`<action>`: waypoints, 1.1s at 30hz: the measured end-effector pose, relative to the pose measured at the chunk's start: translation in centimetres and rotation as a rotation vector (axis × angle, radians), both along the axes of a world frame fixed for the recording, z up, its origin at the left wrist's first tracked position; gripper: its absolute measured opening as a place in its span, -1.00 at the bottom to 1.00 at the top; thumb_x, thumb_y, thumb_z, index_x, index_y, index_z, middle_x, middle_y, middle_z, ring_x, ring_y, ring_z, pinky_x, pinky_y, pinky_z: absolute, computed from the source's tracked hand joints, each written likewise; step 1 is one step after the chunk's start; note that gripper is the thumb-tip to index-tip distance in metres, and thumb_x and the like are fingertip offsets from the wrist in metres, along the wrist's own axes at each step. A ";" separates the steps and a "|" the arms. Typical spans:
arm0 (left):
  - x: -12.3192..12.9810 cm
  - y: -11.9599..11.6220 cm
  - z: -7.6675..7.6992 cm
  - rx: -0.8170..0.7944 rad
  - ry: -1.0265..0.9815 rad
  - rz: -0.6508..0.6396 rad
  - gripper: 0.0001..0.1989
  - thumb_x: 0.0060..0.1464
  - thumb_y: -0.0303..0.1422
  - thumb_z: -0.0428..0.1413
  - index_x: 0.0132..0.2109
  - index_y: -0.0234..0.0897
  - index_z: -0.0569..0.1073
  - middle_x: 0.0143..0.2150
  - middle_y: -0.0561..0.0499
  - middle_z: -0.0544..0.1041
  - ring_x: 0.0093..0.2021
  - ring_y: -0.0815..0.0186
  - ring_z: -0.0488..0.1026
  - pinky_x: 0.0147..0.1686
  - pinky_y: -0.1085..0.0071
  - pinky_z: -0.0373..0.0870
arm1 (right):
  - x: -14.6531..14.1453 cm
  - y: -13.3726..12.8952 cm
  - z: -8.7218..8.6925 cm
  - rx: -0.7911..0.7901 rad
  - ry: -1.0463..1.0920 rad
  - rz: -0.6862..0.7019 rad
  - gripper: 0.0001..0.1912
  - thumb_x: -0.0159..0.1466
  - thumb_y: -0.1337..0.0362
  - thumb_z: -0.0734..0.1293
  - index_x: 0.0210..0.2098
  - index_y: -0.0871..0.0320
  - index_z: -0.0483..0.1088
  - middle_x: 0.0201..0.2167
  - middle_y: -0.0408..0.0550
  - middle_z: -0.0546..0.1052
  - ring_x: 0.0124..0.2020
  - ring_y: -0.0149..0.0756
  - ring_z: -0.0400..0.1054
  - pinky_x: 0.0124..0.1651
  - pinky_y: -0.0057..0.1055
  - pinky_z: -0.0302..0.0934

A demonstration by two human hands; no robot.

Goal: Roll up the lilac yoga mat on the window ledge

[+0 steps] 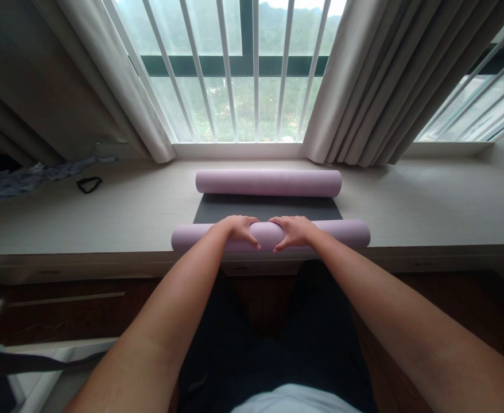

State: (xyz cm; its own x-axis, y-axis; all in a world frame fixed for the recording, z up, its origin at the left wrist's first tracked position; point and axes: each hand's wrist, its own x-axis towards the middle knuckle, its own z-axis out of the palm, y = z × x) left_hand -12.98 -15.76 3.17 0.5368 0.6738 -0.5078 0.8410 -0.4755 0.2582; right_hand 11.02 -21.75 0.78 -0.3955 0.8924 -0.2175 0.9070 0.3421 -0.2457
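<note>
Dark trousers (273,350) face the front of a pale ledge (433,212), and along its front edge lies the near roll (338,234) of a pink mat (266,235). Both hands grasp it: left hand (239,229) and right hand (295,230) sit close together about its middle, thumbs on the near side, fingers over the top, an even placing that probably keeps either end from swinging ahead. Its long axis runs left to right, the ends pointing sideways. Just beyond, a flat grey stretch (269,207) of the mat leads to the far roll (268,183), which lies parallel; the ledge's level top seems to support both. A black loop (89,184) rests well to the left. Behind, curtains (359,86) flank window bars (256,97), perhaps parted for daylight.
</note>
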 end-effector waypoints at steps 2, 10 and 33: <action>0.0 -0.4 0.0 0.029 0.010 -0.004 0.05 -0.34 0.29 0.38 0.34 0.13 0.40 0.24 0.01 0.56 0.16 -0.08 0.53 0.07 0.22 0.49 | 0.0 -0.4 -0.4 0.034 -0.013 0.003 0.08 -0.04 -0.33 0.54 0.39 -0.18 0.25 0.22 -0.08 0.52 0.15 0.07 0.47 0.10 -0.19 0.35; -0.3 -1.5 -0.8 0.138 -0.009 -0.019 0.07 -0.37 0.34 0.36 0.33 0.17 0.40 0.16 0.02 0.61 0.12 -0.09 0.56 0.06 0.21 0.49 | -0.3 -1.7 -1.4 0.130 -0.040 -0.011 0.12 -0.01 -0.32 0.55 0.43 -0.11 0.22 0.22 0.03 0.49 0.19 0.08 0.43 0.17 -0.15 0.31; 0.0 -0.8 -0.2 0.061 0.013 -0.009 0.08 -0.35 0.31 0.37 0.36 0.12 0.38 0.22 0.03 0.57 0.16 -0.07 0.54 0.08 0.26 0.49 | -0.1 -0.6 -0.2 0.021 -0.019 0.011 0.09 -0.03 -0.33 0.54 0.39 -0.14 0.24 0.21 -0.04 0.51 0.15 0.10 0.46 0.13 -0.15 0.35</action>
